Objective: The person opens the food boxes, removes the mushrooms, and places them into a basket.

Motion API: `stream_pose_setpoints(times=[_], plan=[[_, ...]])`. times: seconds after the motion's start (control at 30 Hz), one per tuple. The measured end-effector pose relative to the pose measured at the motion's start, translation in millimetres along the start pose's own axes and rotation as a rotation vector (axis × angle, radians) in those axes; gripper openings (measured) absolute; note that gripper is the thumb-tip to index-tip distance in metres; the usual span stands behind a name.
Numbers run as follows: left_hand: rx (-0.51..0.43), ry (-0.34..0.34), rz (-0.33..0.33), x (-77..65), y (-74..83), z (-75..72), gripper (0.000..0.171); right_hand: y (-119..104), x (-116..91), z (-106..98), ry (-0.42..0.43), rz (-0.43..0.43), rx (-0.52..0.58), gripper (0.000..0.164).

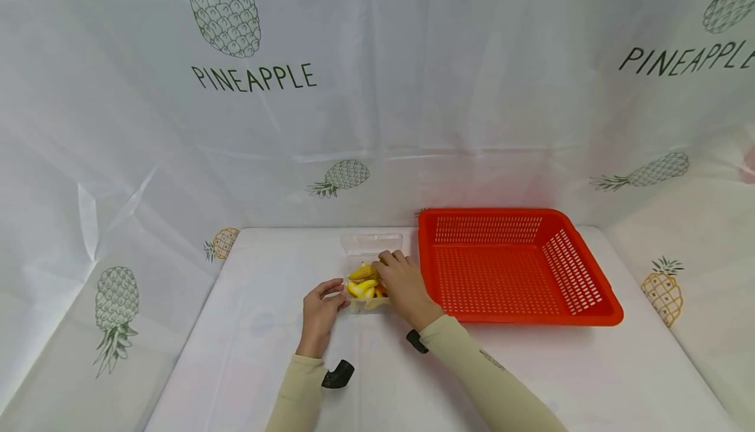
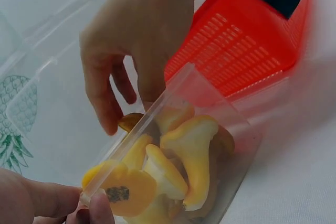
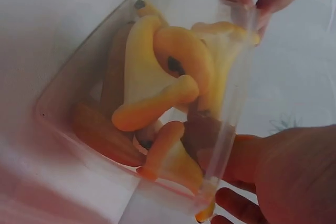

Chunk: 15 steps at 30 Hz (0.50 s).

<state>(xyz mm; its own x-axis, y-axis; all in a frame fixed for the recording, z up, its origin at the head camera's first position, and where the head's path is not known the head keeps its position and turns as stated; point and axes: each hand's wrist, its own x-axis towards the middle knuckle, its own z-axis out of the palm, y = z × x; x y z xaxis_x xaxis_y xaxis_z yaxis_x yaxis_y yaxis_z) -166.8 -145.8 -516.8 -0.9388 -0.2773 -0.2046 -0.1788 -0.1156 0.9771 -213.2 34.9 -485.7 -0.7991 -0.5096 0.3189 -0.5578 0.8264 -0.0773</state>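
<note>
A clear plastic box [image 1: 369,305] with its hinged lid [image 1: 371,243] raised stands on the table. Inside lie several curved yellow pieces [image 2: 190,156], pale on their inner sides, and a rounded orange-yellow piece [image 2: 128,188] with a dark patch. At the box's left rim, my left hand [image 1: 321,314] pinches the edge between thumb and fingers. My right hand [image 1: 407,288] reaches over the opposite side, thumb inside the box. Its fingers hold a banana-like yellow piece [image 2: 131,122] at the rim, partly hidden by the rim and the hand.
A red perforated basket [image 1: 489,281] stands just right of the box. White sheeting with pineapple prints [image 1: 224,12] hangs behind and at both sides. White cloth covers the table [image 1: 259,327]. Each wrist carries a black mount [image 1: 338,375].
</note>
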Motion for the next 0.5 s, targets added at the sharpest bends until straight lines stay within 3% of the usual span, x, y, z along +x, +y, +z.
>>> stream_pose_setpoints(times=[0.13,0.33,0.5], plan=[[-0.003,0.0,-0.001,-1.7,-1.2,1.1,0.035,1.9,4.8,3.1,-0.044,0.016,-0.022,0.038],[-0.008,-0.006,-0.006,-1.0,-2.7,0.7,0.035,5.3,7.4,0.8,-0.05,-0.024,-0.058,0.052],[-0.009,-0.003,-0.006,-0.2,-0.5,-0.5,0.036,6.5,7.1,-5.0,-0.016,-0.053,-0.046,0.042]])
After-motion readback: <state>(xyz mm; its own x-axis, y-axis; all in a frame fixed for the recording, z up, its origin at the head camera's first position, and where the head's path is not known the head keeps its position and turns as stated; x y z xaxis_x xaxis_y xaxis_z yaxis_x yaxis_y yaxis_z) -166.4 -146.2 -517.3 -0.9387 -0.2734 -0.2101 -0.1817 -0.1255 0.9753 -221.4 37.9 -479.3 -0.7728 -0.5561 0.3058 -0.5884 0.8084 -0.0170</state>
